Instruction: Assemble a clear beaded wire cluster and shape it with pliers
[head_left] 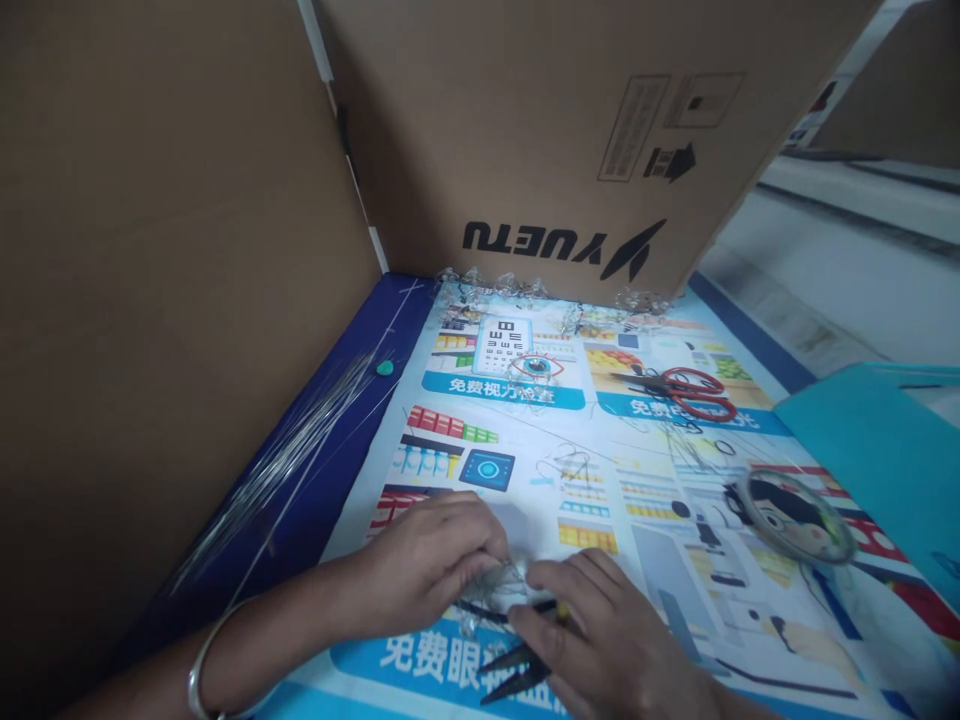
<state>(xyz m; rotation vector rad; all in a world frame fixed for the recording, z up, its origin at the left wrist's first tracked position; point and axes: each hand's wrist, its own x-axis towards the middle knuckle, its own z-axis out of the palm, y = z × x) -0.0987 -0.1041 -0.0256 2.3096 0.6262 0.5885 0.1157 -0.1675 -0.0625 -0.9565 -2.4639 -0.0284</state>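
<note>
My left hand point(454, 545) is closed in a pinch on a small tangle of thin wire with clear bits point(491, 585), held low over the printed sheet. Opposite it, my right hand point(592, 620) has thumb and forefinger at the same wire piece. Tucked in that right hand is a pair of dark pliers point(514, 672), jaws pointing down and to the left. A dark curved band shows beneath the wire piece. Fingers hide part of it, so its exact shape cannot be made out.
Red-handled scissors point(694, 392) lie at the right. Nearer is a round clear dish point(799, 515). Cut wires point(300, 430) lie in a bundle at left, beside a teal lump point(385, 368). Several wire pieces point(517, 288) line the cardboard wall point(540, 130). A turquoise folder point(877, 430) stands right.
</note>
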